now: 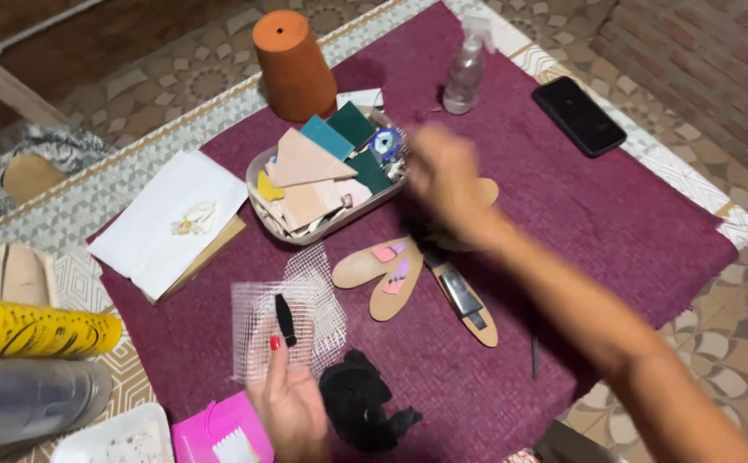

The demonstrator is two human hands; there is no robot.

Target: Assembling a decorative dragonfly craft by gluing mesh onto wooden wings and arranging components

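My left hand (288,403) rests near the front edge of the maroon cloth (614,214), one red-nailed finger pressing a piece of white mesh (284,313) that carries a small black piece (285,317). My right hand (447,180) is blurred, reaching over a tray of tile pieces (322,171) toward its right end; whether it holds anything cannot be made out. Below it lie several leaf-shaped wooden pieces (383,274), some with pink and grey bits stuck on. A black crumpled cloth (361,399) lies right of my left hand.
An upturned terracotta pot (292,64) and a clear spray bottle (467,69) stand at the back. A black phone (578,116) lies back right. White paper on a board (168,223), a yellow can (35,327), a grey bottle (22,403) and a pink box (220,433) sit left.
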